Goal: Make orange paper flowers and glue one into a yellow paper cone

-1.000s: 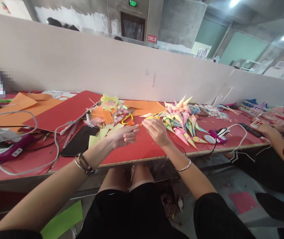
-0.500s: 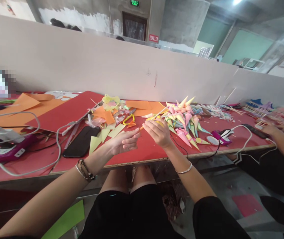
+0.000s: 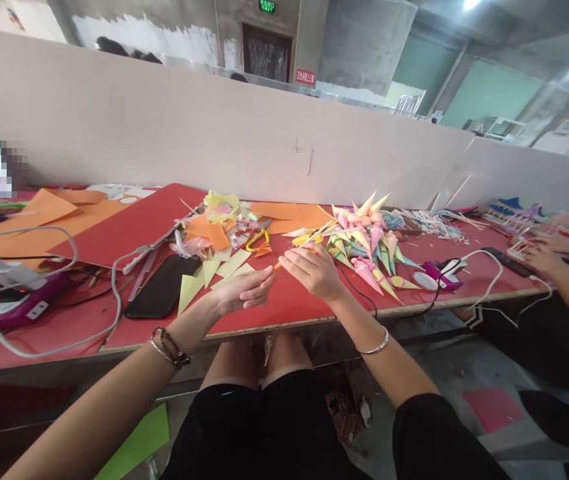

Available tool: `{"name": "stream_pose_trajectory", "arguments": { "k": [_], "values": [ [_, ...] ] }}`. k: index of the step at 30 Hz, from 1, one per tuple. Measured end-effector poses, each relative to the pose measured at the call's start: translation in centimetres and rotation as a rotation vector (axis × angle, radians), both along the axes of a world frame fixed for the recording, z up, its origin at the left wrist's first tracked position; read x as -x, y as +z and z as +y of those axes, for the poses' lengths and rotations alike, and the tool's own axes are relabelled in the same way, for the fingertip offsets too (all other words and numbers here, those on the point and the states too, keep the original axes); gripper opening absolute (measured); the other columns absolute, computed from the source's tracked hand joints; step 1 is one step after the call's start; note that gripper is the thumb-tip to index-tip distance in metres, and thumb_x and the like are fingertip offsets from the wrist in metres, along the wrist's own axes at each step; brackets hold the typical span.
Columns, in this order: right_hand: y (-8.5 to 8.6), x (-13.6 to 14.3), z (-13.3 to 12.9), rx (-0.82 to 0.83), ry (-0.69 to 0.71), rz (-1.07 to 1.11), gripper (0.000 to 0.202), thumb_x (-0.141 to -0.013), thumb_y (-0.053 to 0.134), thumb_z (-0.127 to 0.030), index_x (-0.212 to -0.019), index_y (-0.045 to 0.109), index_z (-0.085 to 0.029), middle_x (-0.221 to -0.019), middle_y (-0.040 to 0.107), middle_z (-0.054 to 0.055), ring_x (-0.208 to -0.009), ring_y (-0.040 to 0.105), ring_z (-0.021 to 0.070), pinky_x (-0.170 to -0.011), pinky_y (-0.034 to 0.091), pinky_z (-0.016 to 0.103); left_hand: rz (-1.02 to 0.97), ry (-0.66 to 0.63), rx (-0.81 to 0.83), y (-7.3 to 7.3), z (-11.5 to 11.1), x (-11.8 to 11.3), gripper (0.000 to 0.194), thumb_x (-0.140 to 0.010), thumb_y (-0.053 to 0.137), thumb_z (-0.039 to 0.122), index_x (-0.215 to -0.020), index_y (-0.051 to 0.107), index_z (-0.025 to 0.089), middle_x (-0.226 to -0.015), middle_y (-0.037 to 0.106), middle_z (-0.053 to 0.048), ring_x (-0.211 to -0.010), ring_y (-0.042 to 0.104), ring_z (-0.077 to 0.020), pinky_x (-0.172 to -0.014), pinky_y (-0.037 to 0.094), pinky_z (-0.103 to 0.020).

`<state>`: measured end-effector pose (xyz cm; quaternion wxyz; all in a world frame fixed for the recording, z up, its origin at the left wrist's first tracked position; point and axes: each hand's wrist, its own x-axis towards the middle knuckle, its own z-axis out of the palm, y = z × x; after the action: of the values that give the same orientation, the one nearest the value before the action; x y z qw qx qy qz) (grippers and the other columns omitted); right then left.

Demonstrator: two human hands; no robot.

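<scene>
Over the front of the red table, my left hand [image 3: 244, 288] pinches the left end of a small, narrow orange paper piece [image 3: 278, 265] at its fingertips. Fingers curled, my right hand [image 3: 313, 272] grips the piece's other end and hides most of it. A pale thin stick [image 3: 318, 232] shows just above the right hand; whether it is held, I cannot tell. Beyond that hand lies a pile of pastel paper cones [image 3: 364, 233]. Pale yellow paper triangles [image 3: 210, 270] lie behind the left hand, near yellow-handled scissors [image 3: 259, 240].
A black phone [image 3: 162, 288] lies left of the triangles. Purple power strips [image 3: 19, 303] [image 3: 442, 275] with cables sit on both sides. Red board [image 3: 134, 220] and orange sheets [image 3: 49, 213] cover the back left. A co-worker's hands [image 3: 544, 257] are at far right. A pale partition [image 3: 189, 127] stands behind.
Both hands have shifted slightly left. My right hand has turned a little, its fingers lower around the orange piece. The co-worker's hands at right have moved slightly.
</scene>
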<state>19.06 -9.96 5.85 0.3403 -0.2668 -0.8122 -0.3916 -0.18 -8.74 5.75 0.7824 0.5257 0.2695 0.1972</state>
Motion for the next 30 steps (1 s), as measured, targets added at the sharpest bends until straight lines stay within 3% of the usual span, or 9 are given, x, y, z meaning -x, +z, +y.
{"name": "stream_pose_trajectory", "arguments": {
  "k": [6,9,11,13,18,24,25,27,30],
  "values": [
    [-1.7,-0.6,1.5,0.263,-0.045,0.055,0.022,-0.089,0.041,-0.018,-0.09,0.063,-0.018,-0.085,0.067,0.003,-0.08,0.057,0.0132,-0.087,0.037,0.032,0.468,0.004,-0.591,1.0,0.4,1.0,0.035,-0.083,0.038,0.044,-0.062,0.047,0.017,-0.045,0.046,0.004,-0.047,0.044,-0.0093,-0.054,0.035,-0.022],
    [-2.8,-1.5,2.0,0.479,-0.087,0.049,0.02,-0.087,0.045,-0.02,-0.084,0.064,-0.018,-0.078,0.065,0.003,-0.077,0.056,0.0143,-0.077,0.04,0.029,0.696,0.001,-0.867,0.7,1.0,2.0,0.035,-0.08,0.038,0.043,-0.058,0.047,0.017,-0.052,0.052,0.001,-0.053,0.048,-0.0117,-0.056,0.035,-0.023],
    [-3.7,-2.4,1.9,0.663,-0.132,0.068,0.018,-0.085,0.048,-0.02,-0.081,0.065,-0.018,-0.076,0.065,0.003,-0.076,0.057,0.0145,-0.073,0.041,0.027,0.81,0.019,-0.951,0.1,1.6,3.2,0.031,-0.078,0.04,0.042,-0.061,0.05,0.018,-0.053,0.053,0.001,-0.052,0.048,-0.0126,-0.053,0.032,-0.023],
    [-4.9,-3.1,1.6,0.779,-0.176,0.135,0.015,-0.083,0.051,-0.019,-0.079,0.066,-0.018,-0.075,0.065,0.003,-0.075,0.058,0.0137,-0.069,0.042,0.024,0.875,0.013,-0.965,-0.5,2.3,4.5,0.03,-0.077,0.04,0.042,-0.062,0.052,0.019,-0.053,0.054,0.0,-0.051,0.048,-0.0132,-0.051,0.03,-0.023],
    [-7.6,-3.3,1.8,0.805,-0.269,0.279,0.016,-0.082,0.051,-0.017,-0.077,0.066,-0.019,-0.07,0.063,0.002,-0.066,0.059,0.0121,-0.057,0.042,0.02,0.935,-0.045,-0.936,-1.4,3.3,6.5,0.032,-0.076,0.04,0.043,-0.061,0.055,0.019,-0.055,0.056,0.0,-0.056,0.051,-0.0146,-0.052,0.031,-0.022],
    [-7.5,-0.2,2.9,0.728,-0.349,0.505,0.017,-0.081,0.049,-0.019,-0.091,0.062,-0.014,-0.086,0.062,0.01,-0.081,0.058,0.0188,-0.072,0.045,0.031,1.003,-0.06,-0.993,-1.8,3.3,5.2,0.028,-0.076,0.039,0.035,-0.06,0.054,0.018,-0.06,0.059,-0.002,-0.056,0.05,-0.0149,-0.054,0.031,-0.023],
    [-7.4,0.5,2.8,0.734,-0.325,0.552,0.018,-0.082,0.047,-0.021,-0.092,0.061,-0.014,-0.086,0.061,0.009,-0.081,0.058,0.0183,-0.073,0.045,0.031,1.003,-0.067,-0.988,-1.8,3.3,4.9,0.027,-0.075,0.039,0.033,-0.059,0.055,0.018,-0.059,0.059,-0.002,-0.056,0.05,-0.0149,-0.053,0.032,-0.023],
    [-7.4,2.1,2.1,0.847,-0.141,0.705,0.019,-0.082,0.047,-0.025,-0.093,0.06,-0.015,-0.08,0.061,0.006,-0.074,0.058,0.015,-0.069,0.047,0.027,0.983,-0.095,-0.965,-1.8,3.3,4.3,0.026,-0.074,0.039,0.03,-0.059,0.056,0.018,-0.059,0.059,-0.002,-0.055,0.051,-0.0147,-0.053,0.032,-0.023],
    [-7.9,4.2,0.8,1.065,0.094,0.711,0.031,-0.077,0.055,-0.031,-0.106,0.054,-0.019,-0.088,0.06,0.004,-0.073,0.058,0.0126,-0.068,0.048,0.025,0.976,-0.077,-0.971,-2.1,3.5,3.5,0.025,-0.074,0.039,0.027,-0.059,0.057,0.018,-0.062,0.061,-0.003,-0.059,0.053,-0.0157,-0.055,0.034,-0.023]
  ]
}}
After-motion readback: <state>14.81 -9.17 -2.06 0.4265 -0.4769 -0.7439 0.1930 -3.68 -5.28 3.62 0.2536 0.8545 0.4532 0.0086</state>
